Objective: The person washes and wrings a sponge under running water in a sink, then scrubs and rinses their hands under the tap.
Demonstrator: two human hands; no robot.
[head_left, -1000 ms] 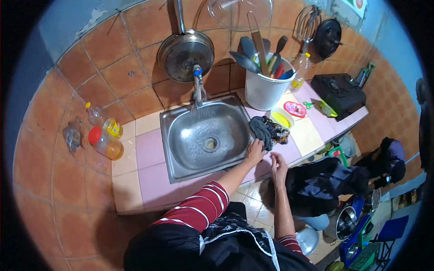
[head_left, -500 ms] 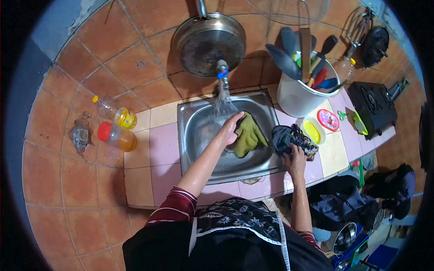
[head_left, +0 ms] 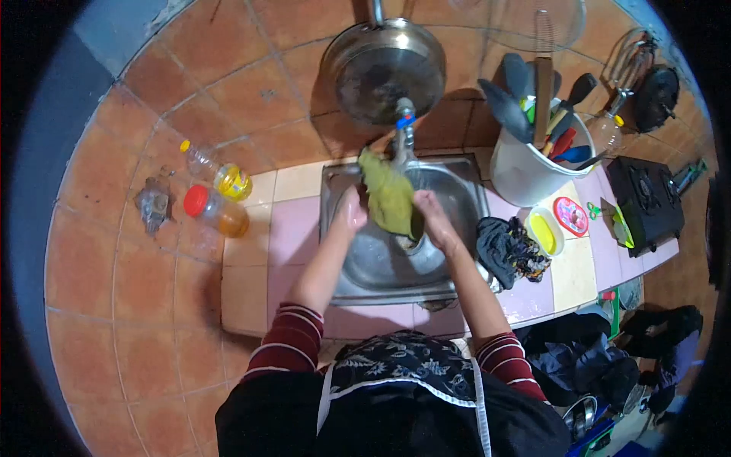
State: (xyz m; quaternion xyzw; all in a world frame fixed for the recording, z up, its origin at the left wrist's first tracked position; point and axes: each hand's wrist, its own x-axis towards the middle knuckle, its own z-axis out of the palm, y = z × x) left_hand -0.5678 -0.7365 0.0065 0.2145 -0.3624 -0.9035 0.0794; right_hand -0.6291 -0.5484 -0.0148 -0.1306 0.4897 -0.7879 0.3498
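A green cloth [head_left: 390, 199] hangs between my hands over the metal sink [head_left: 365, 283], partly under the water from the tap [head_left: 405, 126]. My left hand [head_left: 352, 209] is at the cloth's left edge, its fingers closed on it. On the right side my right hand [head_left: 431, 211] grips the cloth's other edge. A dark, patterned bundle of cloth [head_left: 499, 247] lies on the counter at the sink's right, touched by neither hand.
Right of the sink stand a white bucket of utensils [head_left: 525, 171], a dish of yellow paste [head_left: 545, 231] and a black stove [head_left: 647, 198]. Bottles and a red-lidded jar [head_left: 221, 213] are at the left. A pan [head_left: 388, 72] hangs above the tap. Two people crouch at the lower right.
The green cloth has been lifted and moved left under the tap. My right hand has let go of the dark bundle and come over the sink to the green cloth.
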